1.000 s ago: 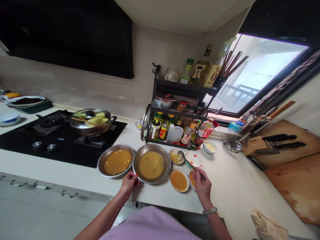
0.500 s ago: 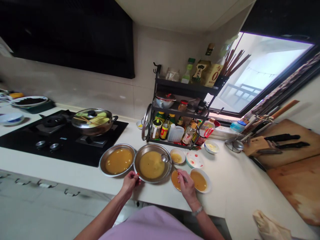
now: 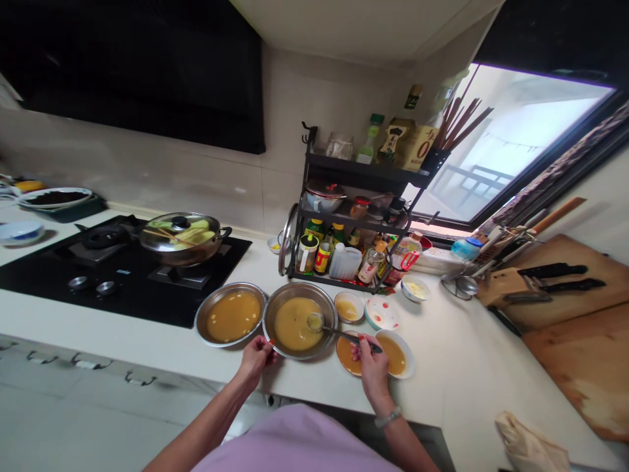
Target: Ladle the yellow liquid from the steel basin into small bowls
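Observation:
My right hand (image 3: 372, 367) is closed round the dark handle of a ladle (image 3: 315, 321). Yellowish food or liquid fills the ladle's head, which is over the right-hand metal bowl (image 3: 326, 303) of yellow-brown liquid. With fingers pinched, my left hand (image 3: 256, 360) grips this bowl's near left rim. Touching it on the left is a second metal bowl (image 3: 202, 333), holding brown liquid with pale bits. Beneath my right hand and partly hidden, an orange-brown bowl (image 3: 344, 353) sits beside a white bowl (image 3: 409, 368) of similar liquid.
Behind the bowls stands a black rack (image 3: 334, 283) of bottles and jars. A small bowl (image 3: 358, 317), a red-spotted dish (image 3: 383, 314) and another bowl (image 3: 415, 296) line the back. A lidded pan (image 3: 179, 244) is on the stove (image 3: 147, 303). Knives (image 3: 553, 270) and a cloth (image 3: 531, 446) are at right.
The ladle's head has moved slightly left and down over the bowl and now faces up with contents in it. Its handle has swung flatter as my right hand turned. My left hand stays at the rim.

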`<state>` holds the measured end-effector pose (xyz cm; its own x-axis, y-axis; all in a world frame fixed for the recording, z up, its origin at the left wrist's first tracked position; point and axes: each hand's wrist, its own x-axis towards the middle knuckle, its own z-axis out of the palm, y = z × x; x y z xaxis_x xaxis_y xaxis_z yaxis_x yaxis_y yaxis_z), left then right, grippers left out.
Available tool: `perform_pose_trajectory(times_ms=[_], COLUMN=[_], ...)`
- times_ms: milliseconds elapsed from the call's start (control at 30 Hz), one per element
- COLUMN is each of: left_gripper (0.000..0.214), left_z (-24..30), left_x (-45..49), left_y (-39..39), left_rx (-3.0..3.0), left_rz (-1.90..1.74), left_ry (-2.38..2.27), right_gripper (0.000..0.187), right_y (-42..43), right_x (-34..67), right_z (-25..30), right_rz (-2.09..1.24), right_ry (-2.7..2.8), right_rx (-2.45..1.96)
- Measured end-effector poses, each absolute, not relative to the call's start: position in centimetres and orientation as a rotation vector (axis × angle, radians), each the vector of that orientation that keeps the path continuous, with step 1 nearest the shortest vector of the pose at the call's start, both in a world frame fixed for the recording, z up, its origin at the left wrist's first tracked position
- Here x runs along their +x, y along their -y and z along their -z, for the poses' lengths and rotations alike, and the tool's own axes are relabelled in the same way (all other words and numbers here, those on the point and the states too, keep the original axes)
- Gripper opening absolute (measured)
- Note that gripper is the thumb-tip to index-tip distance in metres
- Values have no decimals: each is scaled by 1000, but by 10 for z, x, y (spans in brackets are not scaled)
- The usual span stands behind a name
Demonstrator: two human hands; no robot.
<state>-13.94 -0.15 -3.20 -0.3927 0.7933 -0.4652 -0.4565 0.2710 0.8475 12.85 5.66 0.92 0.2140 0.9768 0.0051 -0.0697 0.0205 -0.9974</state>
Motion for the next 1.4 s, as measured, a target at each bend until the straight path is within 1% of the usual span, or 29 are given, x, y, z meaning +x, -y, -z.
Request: perform_pose_trajectory(times_ms=[167, 400, 633, 767, 867, 1033, 1100, 1200, 1400], left_gripper=[41, 43, 43, 42, 41, 43, 43, 44, 44], left_z=[29, 31, 34, 35, 35, 34, 33, 32, 31], left_x=[-139, -139, -140, -140, -140, -139, -139, -140, -140], left_y=[1, 1, 1, 1, 1, 1, 1, 1, 2], left_rx=[343, 332, 351, 356, 356, 334, 334, 338, 348], left_rz=[-1372, -1388, -1387, -1393, -1392, -1400, -1398, -1402, -1387], left_ry=[-1434, -1415, -1409, -1416, -1423, -1426, -1422, -1419, -1419], right_gripper=[35, 35, 37, 42, 45, 35, 31, 28, 28], right_y=[-59, -67, -82, -85, -79, -67, -64, -61, -53], right_x=[133, 148, 172, 179, 181, 183, 179, 168, 142], right_z=[-15, -38, -44, -35, -31, -35, -37, -34, -16], right_rz=[-1063, -1036, -836, -688, -601, -429, -437, -545, -713], right_ry=[897, 803, 778, 910, 1119, 1494, 1537, 1493, 1611], right_rx=[-1225, -1193, -1192, -1273, -1296, -1213, -1160, -1125, -1076])
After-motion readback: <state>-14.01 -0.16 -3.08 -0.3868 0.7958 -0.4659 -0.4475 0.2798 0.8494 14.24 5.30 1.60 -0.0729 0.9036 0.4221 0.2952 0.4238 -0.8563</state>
